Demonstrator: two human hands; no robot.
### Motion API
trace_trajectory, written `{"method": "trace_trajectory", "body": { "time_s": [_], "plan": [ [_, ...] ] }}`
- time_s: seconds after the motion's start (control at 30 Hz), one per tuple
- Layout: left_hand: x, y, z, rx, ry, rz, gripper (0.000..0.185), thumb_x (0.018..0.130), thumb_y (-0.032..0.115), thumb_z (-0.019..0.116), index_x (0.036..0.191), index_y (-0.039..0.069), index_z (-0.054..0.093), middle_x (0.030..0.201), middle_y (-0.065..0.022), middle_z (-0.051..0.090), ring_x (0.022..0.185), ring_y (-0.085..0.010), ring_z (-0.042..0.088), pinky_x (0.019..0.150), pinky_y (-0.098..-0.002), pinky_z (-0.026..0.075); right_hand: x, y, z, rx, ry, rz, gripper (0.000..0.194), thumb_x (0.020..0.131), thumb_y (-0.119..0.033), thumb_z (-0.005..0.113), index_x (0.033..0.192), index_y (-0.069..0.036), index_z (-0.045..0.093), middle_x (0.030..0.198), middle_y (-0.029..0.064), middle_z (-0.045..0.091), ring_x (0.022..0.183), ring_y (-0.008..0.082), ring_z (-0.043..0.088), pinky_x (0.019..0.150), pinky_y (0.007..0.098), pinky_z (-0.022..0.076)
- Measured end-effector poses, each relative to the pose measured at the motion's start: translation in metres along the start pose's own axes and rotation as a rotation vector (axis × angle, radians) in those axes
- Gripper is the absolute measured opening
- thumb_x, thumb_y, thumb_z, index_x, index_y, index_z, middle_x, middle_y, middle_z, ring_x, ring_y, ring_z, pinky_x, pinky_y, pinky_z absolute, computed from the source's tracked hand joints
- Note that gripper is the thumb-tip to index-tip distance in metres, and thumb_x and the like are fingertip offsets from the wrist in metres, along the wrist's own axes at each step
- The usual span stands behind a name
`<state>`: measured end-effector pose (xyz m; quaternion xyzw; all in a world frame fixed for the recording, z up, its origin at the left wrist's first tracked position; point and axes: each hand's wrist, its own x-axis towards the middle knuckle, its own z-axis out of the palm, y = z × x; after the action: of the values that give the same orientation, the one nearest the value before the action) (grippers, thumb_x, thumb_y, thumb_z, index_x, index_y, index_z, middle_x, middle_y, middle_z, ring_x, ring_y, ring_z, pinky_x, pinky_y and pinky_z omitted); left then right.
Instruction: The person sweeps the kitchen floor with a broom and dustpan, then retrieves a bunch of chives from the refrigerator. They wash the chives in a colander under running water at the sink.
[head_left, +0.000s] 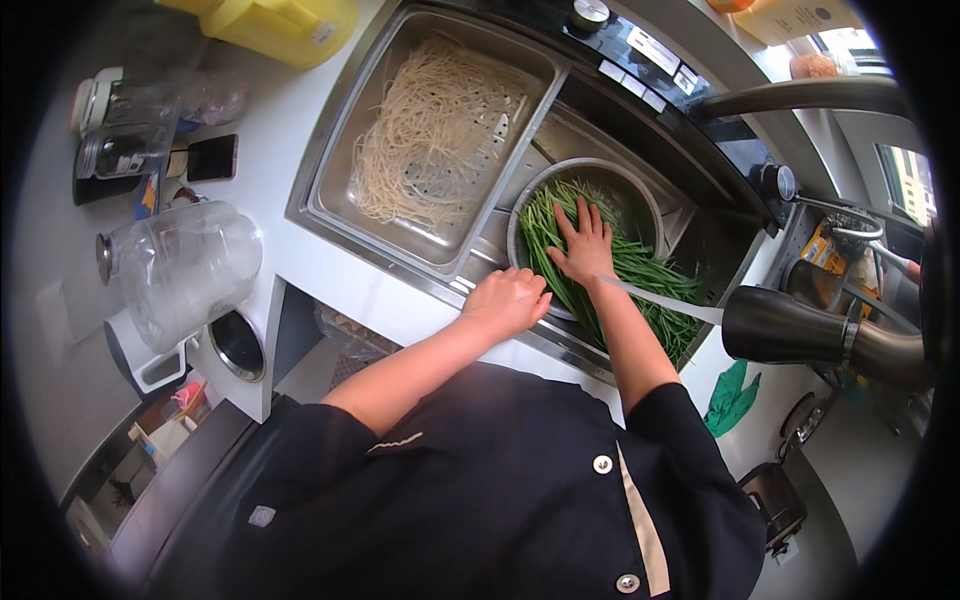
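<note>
A round metal bowl (534, 184) stands in the sink and holds long green garlic chives (551, 217). The chives spill over the bowl's right side into the sink. My right hand (586, 244) lies on them, palm down, fingers spread. My left hand (506, 302) is curled around the bowl's near-left rim, and the gripped part is hidden beneath it. From the dark faucet spout (780, 324) a stream of water (660, 300) reaches my right wrist. Left of the bowl, a rectangular perforated steel pan (330, 180) holds pale, thin, noodle-like strands (427, 135).
A clear plastic jug (195, 270) and a phone (212, 157) are on the left counter. A yellow jug (285, 30) stands at the back left. Right of the sink lies a green cloth or glove (731, 401). A curved metal pipe (810, 96) spans the upper right.
</note>
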<state>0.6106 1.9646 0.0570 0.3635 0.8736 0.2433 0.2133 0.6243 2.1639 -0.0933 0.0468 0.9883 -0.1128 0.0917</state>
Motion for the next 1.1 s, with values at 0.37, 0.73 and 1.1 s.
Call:
{"method": "trace_trajectory", "body": {
  "time_s": [0.37,0.73,1.1],
  "plan": [
    [0.012,-0.009,-0.002,-0.065,-0.222,-0.202,0.034,0.081,0.027,0.060,0.103,0.001,0.058,0.117,-0.0171,0.051,0.113,-0.0319,0.046,0.085,-0.0399,0.047,-0.006,0.009,-0.064,0.116,-0.345,-0.029,0.071,0.070,-0.014,0.068,0.135,-0.025,0.042,0.144,0.0139,0.029,0.126,0.0394,0.033,0.101,0.0518,0.0304],
    [0.032,-0.026,0.059,0.245,-0.484,-0.236,0.053,0.085,0.013,0.047,0.130,-0.013,0.038,0.149,-0.0171,0.019,0.137,-0.0465,0.000,0.107,-0.0445,0.030,-0.058,-0.022,-0.072,0.231,-0.328,0.029,0.069,0.076,-0.017,0.065,0.138,-0.029,0.037,0.150,0.0153,0.014,0.136,0.0389,0.017,0.105,0.0600,0.0207],
    [0.029,0.006,-0.009,-0.030,-0.734,-0.216,0.061,0.090,0.039,0.045,0.129,-0.008,0.044,0.147,-0.0184,0.025,0.137,-0.0456,0.007,0.111,-0.0439,0.022,-0.053,0.039,-0.042,-0.156,-0.487,-0.177,0.043,0.085,-0.014,0.049,0.123,-0.032,0.054,0.148,-0.0016,0.024,0.139,0.0269,0.016,0.108,0.0558,0.0203]
  ]
}}
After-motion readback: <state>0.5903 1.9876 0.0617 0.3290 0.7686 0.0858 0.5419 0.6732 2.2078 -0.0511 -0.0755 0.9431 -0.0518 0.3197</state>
